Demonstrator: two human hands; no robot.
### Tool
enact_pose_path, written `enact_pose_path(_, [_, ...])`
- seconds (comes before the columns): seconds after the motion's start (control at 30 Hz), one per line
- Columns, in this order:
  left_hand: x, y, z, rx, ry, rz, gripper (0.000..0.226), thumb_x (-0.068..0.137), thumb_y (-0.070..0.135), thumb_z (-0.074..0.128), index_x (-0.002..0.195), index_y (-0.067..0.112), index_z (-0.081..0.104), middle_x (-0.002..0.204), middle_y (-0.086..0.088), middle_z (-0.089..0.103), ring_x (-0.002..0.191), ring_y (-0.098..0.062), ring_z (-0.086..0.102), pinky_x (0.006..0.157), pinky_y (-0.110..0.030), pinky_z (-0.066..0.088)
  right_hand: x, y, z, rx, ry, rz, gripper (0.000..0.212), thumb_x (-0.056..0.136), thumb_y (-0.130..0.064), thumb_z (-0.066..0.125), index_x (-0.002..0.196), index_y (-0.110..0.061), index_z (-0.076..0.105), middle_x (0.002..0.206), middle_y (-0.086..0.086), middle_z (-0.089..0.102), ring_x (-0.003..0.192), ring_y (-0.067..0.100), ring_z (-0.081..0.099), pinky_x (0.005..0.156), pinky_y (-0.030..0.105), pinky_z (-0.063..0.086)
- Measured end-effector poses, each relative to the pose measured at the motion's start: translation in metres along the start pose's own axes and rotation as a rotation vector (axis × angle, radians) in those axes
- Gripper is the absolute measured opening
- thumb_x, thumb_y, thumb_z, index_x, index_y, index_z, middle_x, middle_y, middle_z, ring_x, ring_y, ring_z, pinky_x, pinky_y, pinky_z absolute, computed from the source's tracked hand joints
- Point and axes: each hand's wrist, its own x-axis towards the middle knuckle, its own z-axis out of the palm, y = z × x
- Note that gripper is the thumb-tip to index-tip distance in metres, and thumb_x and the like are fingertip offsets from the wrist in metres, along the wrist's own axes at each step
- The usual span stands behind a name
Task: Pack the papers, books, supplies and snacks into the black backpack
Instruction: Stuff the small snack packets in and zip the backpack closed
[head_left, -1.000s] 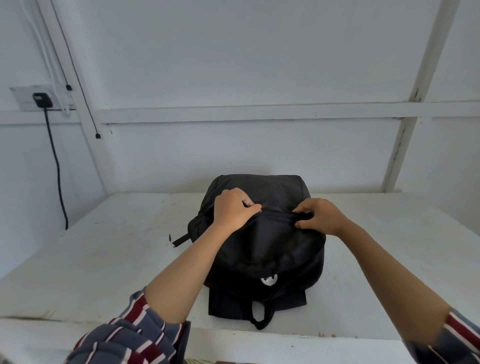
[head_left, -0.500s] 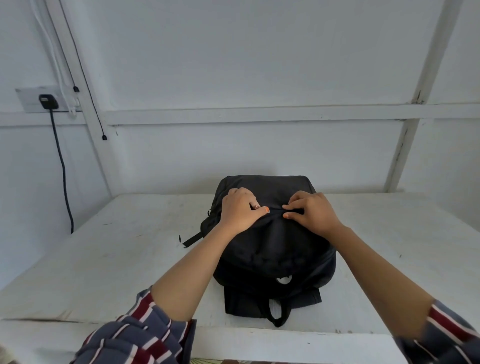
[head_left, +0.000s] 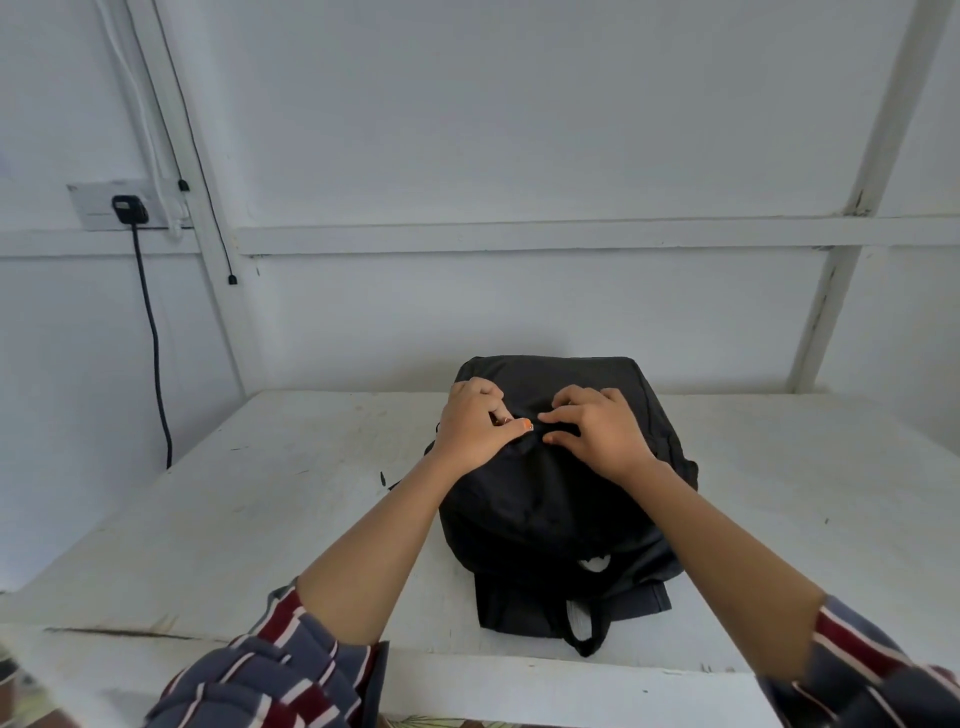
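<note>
Both left hand (head_left: 475, 428) and right hand (head_left: 600, 434) are clamped, fingers curled, on the top seam of the black backpack (head_left: 545, 506), likely soft and floppy.

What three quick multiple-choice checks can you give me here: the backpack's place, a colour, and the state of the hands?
1. Where does the black backpack lie?
A. on the floor
B. on the white table
C. hung on a hook

2. What colour is the plug in the wall socket?
A. red
B. yellow
C. black

3. How are the left hand and right hand placed?
A. both on the backpack's top, fingers curled at it
B. both flat on the table
C. both raised in the air

Key:
1 B, its base and straps rest on the tabletop.
2 C, the plug and its cable are black.
3 A, the hands meet at the backpack's top, with fingers and thumbs pinching there.
</note>
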Motion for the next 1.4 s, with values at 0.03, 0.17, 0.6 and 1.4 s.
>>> enact_pose_path(0.03, [-0.001,-0.003,-0.001,-0.011,0.007,-0.014,0.020,0.077,0.030,0.074,0.070,0.011,0.068,0.109,0.005,0.053,0.113,-0.010,0.039,0.091,-0.024,0.035,0.000,0.001,0.002,0.003,0.033,0.000,0.026,0.084,-0.028,0.066,0.109,-0.021,0.070,0.108,0.001,0.063,0.101,0.022,0.059,0.087,0.032,0.026])
enact_pose_path(0.17, [-0.006,-0.019,-0.010,-0.049,0.041,-0.047,0.021,0.078,0.027,0.074,0.066,0.013,0.064,0.109,0.002,0.054,0.113,-0.012,0.041,0.089,-0.021,0.030,-0.005,0.005,0.008,0.015,0.100,0.017,0.018,0.080,-0.022,0.071,0.098,-0.020,0.074,0.094,0.001,0.067,0.087,0.024,0.064,0.082,0.032,0.029])
enact_pose_path(0.6, [-0.022,-0.039,-0.032,-0.346,0.130,-0.229,0.021,0.081,0.018,0.070,0.063,0.011,0.061,0.064,0.004,0.060,0.062,-0.008,0.055,0.060,-0.018,0.041,0.014,-0.030,0.009,-0.081,-0.028,-0.048,0.047,0.088,-0.046,0.055,0.133,-0.034,0.049,0.131,-0.008,0.049,0.120,0.014,0.046,0.097,0.033,0.020])
enact_pose_path(1.4, [-0.013,0.056,0.071,0.264,-0.251,0.354,0.053,0.096,0.042,0.044,0.144,0.025,0.032,0.155,0.004,0.021,0.145,-0.017,0.012,0.117,-0.040,0.004,-0.085,0.094,-0.016,0.421,0.079,0.783,0.038,0.091,0.006,0.039,0.122,-0.004,0.060,0.126,0.013,0.060,0.116,0.027,0.055,0.099,0.025,0.036])
